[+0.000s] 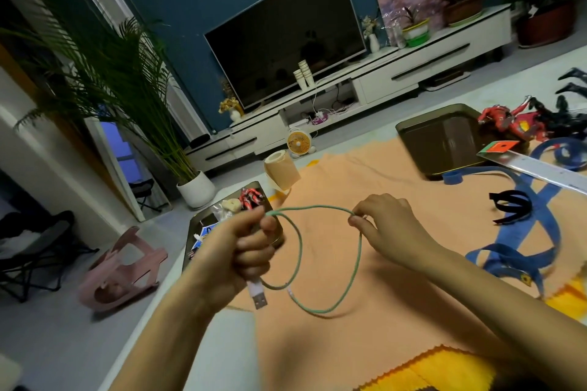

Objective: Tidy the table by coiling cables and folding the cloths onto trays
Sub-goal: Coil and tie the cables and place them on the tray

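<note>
At the frame's centre, the left hand (251, 247) is fisting the green cable (357, 263) near its plug while the right hand (386, 225) is pinching its light, limp loop, best gripped there.

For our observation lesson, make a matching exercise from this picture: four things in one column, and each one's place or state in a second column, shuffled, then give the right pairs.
Things
1. thin green braided cable
2. white USB plug
3. blue fabric strap
4. tan roll of tape

Places or states
A. sticks out below the closed left hand
B. lies in loose loops on the orange cloth, right side
C. stretched in a loop between both hands
D. lies on its side at the cloth's far edge

Pairs: 1-C, 2-A, 3-B, 4-D. The right hand pinches the loop's other end.
</note>
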A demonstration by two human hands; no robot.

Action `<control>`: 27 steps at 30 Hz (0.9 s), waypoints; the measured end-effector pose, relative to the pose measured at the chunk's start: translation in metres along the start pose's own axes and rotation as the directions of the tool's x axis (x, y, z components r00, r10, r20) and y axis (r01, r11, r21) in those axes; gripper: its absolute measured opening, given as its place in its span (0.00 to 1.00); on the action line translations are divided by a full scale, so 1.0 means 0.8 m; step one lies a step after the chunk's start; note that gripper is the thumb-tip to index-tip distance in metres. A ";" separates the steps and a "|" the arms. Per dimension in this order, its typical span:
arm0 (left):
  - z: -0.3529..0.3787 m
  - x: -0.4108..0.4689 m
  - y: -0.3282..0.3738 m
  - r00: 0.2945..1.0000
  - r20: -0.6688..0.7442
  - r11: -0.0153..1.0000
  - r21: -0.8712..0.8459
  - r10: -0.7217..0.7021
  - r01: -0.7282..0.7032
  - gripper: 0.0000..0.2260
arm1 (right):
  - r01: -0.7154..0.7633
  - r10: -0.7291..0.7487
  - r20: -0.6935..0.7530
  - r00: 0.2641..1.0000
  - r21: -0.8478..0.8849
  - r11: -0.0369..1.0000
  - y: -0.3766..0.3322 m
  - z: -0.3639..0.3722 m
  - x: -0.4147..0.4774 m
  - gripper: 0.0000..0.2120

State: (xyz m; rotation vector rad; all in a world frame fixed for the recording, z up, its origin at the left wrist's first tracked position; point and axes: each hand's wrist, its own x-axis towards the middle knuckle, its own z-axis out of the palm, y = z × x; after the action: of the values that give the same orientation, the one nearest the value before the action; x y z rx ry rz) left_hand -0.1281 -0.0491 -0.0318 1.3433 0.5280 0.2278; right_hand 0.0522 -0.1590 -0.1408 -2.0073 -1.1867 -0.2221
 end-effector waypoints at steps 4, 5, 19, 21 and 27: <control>-0.027 -0.019 0.030 0.985 0.129 0.933 -0.355 0.117 -0.065 0.06 | -0.009 0.008 -0.040 0.999 -0.023 1.000 -0.002 0.010 0.000 0.11; -0.033 -0.024 0.037 0.973 0.160 0.897 -0.435 0.166 -0.082 0.05 | 0.001 -0.003 -0.050 0.999 -0.036 0.999 -0.005 0.011 0.000 0.11; 0.015 0.016 -0.006 0.971 -0.142 0.951 0.273 0.191 -0.147 0.12 | 0.491 -0.489 0.180 0.854 0.036 0.871 -0.106 -0.022 -0.029 0.12; 0.022 0.020 -0.022 0.986 -0.083 0.904 0.416 0.146 -0.099 0.12 | 0.486 -0.497 0.092 0.863 0.121 0.866 -0.104 -0.025 -0.027 0.11; 0.025 0.019 -0.037 1.000 -0.011 0.869 0.494 -0.018 0.021 0.14 | 0.264 -0.307 0.067 0.949 0.356 0.896 -0.083 -0.025 -0.013 0.09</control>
State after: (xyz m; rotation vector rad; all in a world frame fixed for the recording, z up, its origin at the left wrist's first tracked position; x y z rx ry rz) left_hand -0.1091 -0.0663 -0.0609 1.8371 0.6310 0.0785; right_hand -0.0021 -0.1623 -0.0973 -1.5563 -1.4881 -0.0316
